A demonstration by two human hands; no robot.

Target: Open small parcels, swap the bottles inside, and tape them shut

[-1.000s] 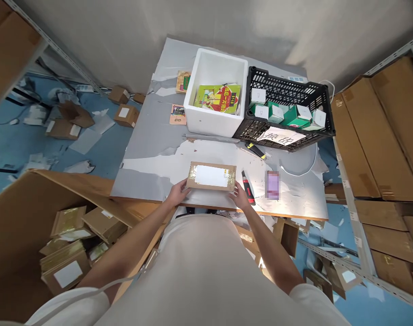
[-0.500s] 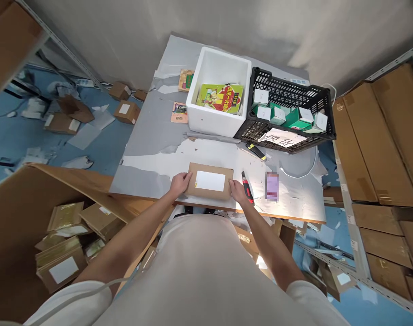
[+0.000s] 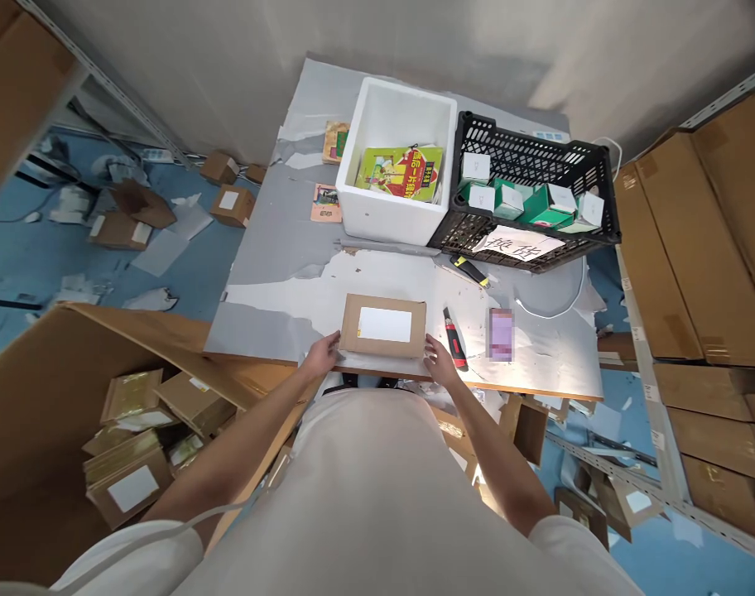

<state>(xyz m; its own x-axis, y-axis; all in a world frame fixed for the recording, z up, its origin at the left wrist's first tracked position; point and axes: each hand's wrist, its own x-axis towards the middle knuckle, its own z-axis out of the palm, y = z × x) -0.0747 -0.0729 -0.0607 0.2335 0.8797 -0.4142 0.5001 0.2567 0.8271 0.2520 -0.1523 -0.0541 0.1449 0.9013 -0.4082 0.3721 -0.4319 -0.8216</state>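
Note:
A flat brown cardboard box (image 3: 382, 350) with a white label (image 3: 385, 324) on its top lies near the table's front edge. At its left side, my left hand (image 3: 320, 356) has its fingertips by the lower left edge, loosely spread. My right hand (image 3: 440, 361) is at the lower right corner with its fingers apart; whether the tips still touch the cardboard is hard to see. Just right of that hand lies a red and black utility knife (image 3: 455, 341). Farther back, a yellow and black cutter (image 3: 470, 271) rests below the crate.
A white foam box (image 3: 395, 217) holding booklets stands behind, beside a black plastic crate (image 3: 526, 250) with green-and-white boxes. A purple blurred rectangle (image 3: 501, 334) lies at right. Left below is a large carton (image 3: 36, 414) holding parcels. Stacked cartons (image 3: 694, 265) fill the right shelf.
Both hands have loosened from the box's sides and slid toward its near corners, their fingers opening. The box now lies flatter on the table. The view has shifted slightly.

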